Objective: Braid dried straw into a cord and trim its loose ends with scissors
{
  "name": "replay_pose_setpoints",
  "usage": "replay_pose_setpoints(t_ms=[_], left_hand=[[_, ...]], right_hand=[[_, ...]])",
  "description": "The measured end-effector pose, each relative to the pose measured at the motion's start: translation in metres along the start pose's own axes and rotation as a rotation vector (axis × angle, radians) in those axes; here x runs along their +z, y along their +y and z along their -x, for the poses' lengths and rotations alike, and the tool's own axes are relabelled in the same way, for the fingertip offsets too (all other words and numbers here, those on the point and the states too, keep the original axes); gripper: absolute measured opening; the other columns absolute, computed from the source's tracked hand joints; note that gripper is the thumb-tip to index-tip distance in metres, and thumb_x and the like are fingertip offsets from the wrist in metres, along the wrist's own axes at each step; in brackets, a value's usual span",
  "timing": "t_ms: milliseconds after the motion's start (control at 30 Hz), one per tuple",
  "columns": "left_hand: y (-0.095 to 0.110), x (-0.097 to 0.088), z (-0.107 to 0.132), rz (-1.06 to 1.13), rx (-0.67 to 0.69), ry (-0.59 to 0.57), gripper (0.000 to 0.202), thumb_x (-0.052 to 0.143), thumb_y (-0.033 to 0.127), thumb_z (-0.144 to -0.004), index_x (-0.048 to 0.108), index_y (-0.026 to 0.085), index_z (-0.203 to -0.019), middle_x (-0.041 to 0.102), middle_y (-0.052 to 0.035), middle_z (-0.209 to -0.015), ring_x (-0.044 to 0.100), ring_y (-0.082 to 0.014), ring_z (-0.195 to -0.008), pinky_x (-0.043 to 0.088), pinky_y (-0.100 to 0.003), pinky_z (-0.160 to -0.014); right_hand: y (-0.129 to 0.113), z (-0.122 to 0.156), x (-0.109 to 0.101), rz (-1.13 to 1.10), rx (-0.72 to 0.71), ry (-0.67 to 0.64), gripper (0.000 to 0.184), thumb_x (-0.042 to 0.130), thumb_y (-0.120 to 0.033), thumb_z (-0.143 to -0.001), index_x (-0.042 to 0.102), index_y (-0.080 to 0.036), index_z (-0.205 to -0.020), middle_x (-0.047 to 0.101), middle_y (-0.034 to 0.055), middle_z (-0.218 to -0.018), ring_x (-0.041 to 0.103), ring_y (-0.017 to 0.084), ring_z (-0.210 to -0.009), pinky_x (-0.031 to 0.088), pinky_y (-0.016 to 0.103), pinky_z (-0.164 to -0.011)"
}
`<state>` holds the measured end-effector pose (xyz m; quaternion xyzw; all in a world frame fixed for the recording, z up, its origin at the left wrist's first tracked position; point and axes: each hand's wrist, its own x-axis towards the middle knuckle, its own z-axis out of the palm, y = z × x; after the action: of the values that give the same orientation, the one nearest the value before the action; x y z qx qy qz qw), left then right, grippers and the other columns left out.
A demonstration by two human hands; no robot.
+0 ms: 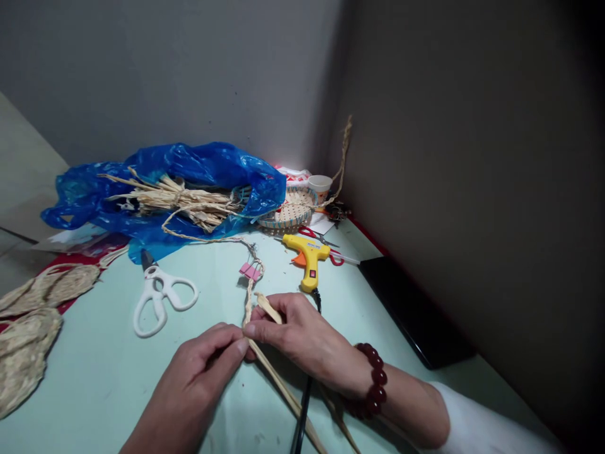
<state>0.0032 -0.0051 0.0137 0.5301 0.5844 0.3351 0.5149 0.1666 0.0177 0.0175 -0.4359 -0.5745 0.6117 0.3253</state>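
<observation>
A braided straw cord [249, 296] runs down the table to my fingertips, with a pink binder clip [250, 272] fastened on it higher up. My left hand [208, 369] pinches the lower end of the braid between thumb and index finger. Right against it, my right hand [295, 331] is also closed on the braid, thumb and finger pressed together. A short folded straw strand [268, 308] sticks out at the right fingers. Long loose strands [278, 378] trail from the pinch toward the front edge. A dark red bead bracelet [375, 378] circles my right wrist.
White-handled scissors [158, 296] lie at left. A yellow glue gun [309, 255] lies beyond my right hand, its black cord passing beneath. Behind are a blue plastic bag [208, 161] with straw, a woven basket [286, 217] and a paper cup [320, 184]. A black flat object [411, 309] borders the right wall.
</observation>
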Motion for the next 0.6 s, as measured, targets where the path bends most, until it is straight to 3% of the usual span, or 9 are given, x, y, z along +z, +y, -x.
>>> replay_pose_setpoints(t_ms=[67, 233, 367, 600], left_hand=[[0.003, 0.002, -0.002, 0.006, 0.019, 0.014, 0.025, 0.068, 0.044, -0.074, 0.067, 0.020, -0.069, 0.058, 0.0016, -0.061, 0.051, -0.0146, -0.061, 0.039, -0.022, -0.058], [0.002, 0.006, -0.012, 0.170, -0.034, -0.064, 0.027, 0.074, 0.040, -0.070, 0.061, 0.019, -0.079, 0.054, 0.0068, -0.051, 0.047, -0.0090, -0.047, 0.038, -0.019, -0.048], [0.003, 0.006, -0.011, 0.204, -0.028, -0.056, 0.026, 0.073, 0.035, -0.073, 0.058, 0.019, -0.086, 0.057, 0.0062, -0.060, 0.050, -0.0084, -0.053, 0.041, -0.018, -0.052], [0.014, 0.002, -0.005, 0.045, -0.128, -0.050, 0.027, 0.070, 0.040, -0.074, 0.056, 0.022, -0.090, 0.063, 0.0043, -0.071, 0.057, -0.0136, -0.068, 0.045, -0.022, -0.063]], right_hand=[[0.001, 0.000, 0.000, 0.047, -0.003, 0.042, 0.016, 0.059, -0.025, -0.080, 0.053, -0.017, -0.067, 0.047, -0.0042, -0.061, 0.039, 0.010, -0.058, 0.029, 0.021, -0.052], [0.005, 0.001, -0.005, 0.097, -0.071, 0.047, 0.015, 0.054, -0.021, -0.082, 0.050, -0.017, -0.068, 0.045, -0.0043, -0.062, 0.038, 0.009, -0.060, 0.031, 0.021, -0.054], [0.006, 0.004, -0.007, 0.162, -0.059, 0.052, 0.017, 0.055, -0.024, -0.083, 0.049, -0.018, -0.068, 0.045, -0.0043, -0.062, 0.038, 0.010, -0.061, 0.030, 0.021, -0.054], [0.003, 0.005, -0.008, 0.191, -0.003, 0.016, 0.015, 0.054, -0.024, -0.084, 0.050, -0.019, -0.070, 0.047, -0.0037, -0.062, 0.040, 0.010, -0.060, 0.029, 0.021, -0.051]])
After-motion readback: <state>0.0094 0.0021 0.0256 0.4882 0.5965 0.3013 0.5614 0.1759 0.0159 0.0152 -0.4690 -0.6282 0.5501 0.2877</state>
